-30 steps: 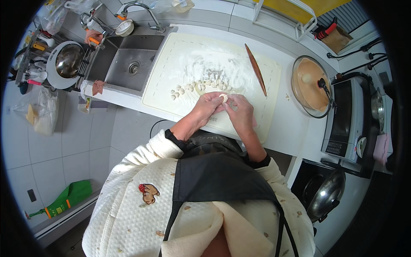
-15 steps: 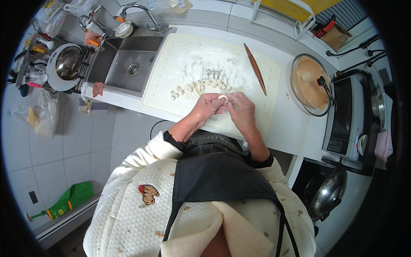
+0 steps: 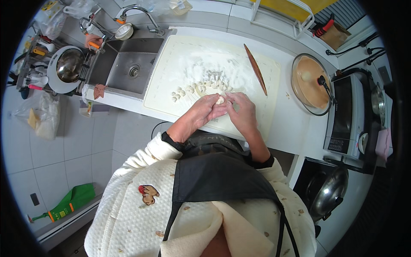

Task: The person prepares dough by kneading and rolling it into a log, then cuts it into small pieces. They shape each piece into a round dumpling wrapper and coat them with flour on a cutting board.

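A small pale piece of dough (image 3: 220, 100) sits between my two hands, above the near edge of a cream, floured mat (image 3: 165, 70). My left hand (image 3: 204, 110) is closed on its left side, the thumb lying against it. From the right, the fingertips of my right hand (image 3: 242, 112) pinch at the same piece; they partly hide it. Just beyond my hands, several small dough pieces (image 3: 189, 88) lie in a loose curved row on the flour. A brown tapered rolling pin (image 3: 256, 69) rests at the mat's right side, apart from both hands.
Left of the mat is a steel sink (image 3: 113, 79) with a faucet (image 3: 147, 19). To the right stand a large round glass-lidded vessel (image 3: 306, 88) and an oven-like appliance (image 3: 342, 124). A lidded pan (image 3: 327, 195) sits at the lower right.
The dough between my hands shows as a rounder lump, where it looked like a ring-shaped piece before. My fingers have shifted slightly around it; the pieces on the mat look unchanged.
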{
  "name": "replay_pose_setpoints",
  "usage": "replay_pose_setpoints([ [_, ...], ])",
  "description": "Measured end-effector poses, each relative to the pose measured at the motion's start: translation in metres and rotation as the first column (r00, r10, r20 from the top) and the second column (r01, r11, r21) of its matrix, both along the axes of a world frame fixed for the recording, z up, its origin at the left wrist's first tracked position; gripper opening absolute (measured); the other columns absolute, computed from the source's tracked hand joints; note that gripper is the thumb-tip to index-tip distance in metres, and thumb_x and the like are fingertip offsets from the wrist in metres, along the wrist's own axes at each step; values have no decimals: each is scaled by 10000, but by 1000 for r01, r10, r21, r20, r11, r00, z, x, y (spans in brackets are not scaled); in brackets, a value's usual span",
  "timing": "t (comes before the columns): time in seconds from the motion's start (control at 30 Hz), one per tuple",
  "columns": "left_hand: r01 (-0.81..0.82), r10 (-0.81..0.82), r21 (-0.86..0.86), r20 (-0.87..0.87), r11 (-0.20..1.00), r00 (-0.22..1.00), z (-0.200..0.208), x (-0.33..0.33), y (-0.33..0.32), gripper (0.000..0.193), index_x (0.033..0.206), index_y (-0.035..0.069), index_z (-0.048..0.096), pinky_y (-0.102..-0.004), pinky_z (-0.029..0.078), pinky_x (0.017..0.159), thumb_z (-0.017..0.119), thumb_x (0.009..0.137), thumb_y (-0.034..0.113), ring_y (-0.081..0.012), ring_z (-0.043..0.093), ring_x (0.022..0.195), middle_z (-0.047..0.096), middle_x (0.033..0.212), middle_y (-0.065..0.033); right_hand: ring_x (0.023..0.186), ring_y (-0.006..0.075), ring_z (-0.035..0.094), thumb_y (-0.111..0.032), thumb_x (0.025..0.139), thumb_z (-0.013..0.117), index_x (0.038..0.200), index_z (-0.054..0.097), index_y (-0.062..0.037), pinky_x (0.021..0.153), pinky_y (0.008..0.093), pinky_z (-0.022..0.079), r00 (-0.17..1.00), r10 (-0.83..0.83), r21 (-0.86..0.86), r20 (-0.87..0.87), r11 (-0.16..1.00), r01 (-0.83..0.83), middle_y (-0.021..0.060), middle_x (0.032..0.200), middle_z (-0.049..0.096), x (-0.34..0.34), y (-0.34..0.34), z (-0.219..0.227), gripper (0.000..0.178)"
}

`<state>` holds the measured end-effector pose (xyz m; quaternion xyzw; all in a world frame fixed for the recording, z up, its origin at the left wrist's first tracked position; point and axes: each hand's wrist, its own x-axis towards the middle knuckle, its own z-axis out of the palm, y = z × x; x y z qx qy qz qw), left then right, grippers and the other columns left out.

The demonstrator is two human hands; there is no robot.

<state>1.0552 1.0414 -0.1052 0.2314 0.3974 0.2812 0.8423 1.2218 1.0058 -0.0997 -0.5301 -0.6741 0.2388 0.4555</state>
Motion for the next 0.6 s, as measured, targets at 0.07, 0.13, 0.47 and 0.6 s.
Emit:
replay_pose_setpoints([
  [0.07, -29, 29, 11, -12, 1000, 1000, 10, 0, -1, 355, 1204, -40, 555, -281, 581, 911, 380, 1081, 243, -171, 679, 1027, 645, 1201, -151, 853, 267, 648, -22, 785, 715, 1062, 712, -36, 764, 345, 533, 993, -11, 38, 118, 999, 7, 120, 988, 650, -1, -2, 9, 277],
  [0.13, 37, -38, 80, 10, 996, 999, 3, 1, -2, 374, 1222, -27, 563, -277, 579, 904, 389, 1080, 273, -158, 674, 1025, 650, 1198, -136, 927, 265, 639, -30, 788, 722, 1068, 707, -35, 808, 341, 520, 992, -45, -3, 116, 999, 45, 114, 992, 647, -5, -2, 2, 281],
  [0.47, 255, -197, 162, -308, 953, 931, 23, -19, 3, 201, 1110, 16, 709, -173, 554, 762, 644, 976, 151, -75, 684, 818, 728, 954, -40, 1010, 280, 629, 3, 835, 683, 1137, 668, -10, 839, 339, 518, 955, 295, -108, -42, 949, -298, 133, 1085, 626, 13, 1, 4, 302],
  [0.6, 128, -54, 291, -250, 948, 967, 7, -12, -3, 245, 1150, 6, 688, -165, 548, 739, 612, 999, 184, -84, 689, 846, 726, 1009, -66, 1015, 264, 637, 10, 834, 681, 1143, 671, -3, 839, 331, 528, 971, 169, -230, -170, 951, -206, 137, 1130, 640, 5, -4, 7, 309],
])
